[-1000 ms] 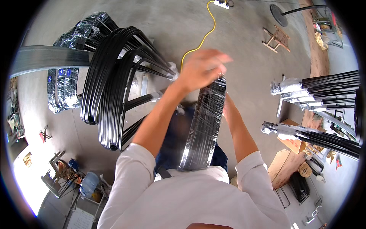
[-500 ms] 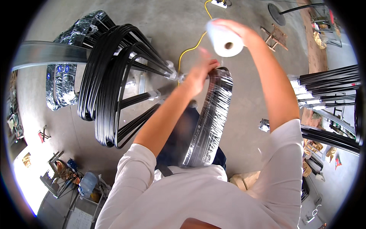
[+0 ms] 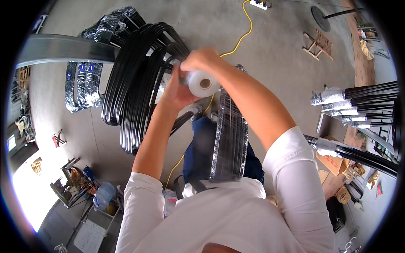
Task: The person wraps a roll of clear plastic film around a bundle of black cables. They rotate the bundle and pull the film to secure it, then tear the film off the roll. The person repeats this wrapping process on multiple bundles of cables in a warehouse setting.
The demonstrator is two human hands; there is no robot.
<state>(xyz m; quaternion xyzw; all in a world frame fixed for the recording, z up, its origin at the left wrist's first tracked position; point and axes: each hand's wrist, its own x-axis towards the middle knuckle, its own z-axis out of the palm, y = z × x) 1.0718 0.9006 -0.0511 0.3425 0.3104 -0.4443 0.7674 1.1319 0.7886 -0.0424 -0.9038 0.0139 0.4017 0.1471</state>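
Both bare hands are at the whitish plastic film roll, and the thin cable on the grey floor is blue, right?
No: the head view shows that cable is yellow, not blue. The left hand and right hand are at the roll.

And there's the whitish film roll (image 3: 195,89), brown-cored end facing up, just left of the long black bundle (image 3: 230,141), glossy, wrapped, slightly tilted!

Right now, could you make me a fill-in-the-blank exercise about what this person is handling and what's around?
The left hand and right hand are at a whitish roll whose core is coloured ____.
The wrapped bundle partly hides trousers coloured ____.
The winding cord is coloured ____.
The stool is on the picture's ____-hand side.
Missing words: brown; blue; yellow; right.
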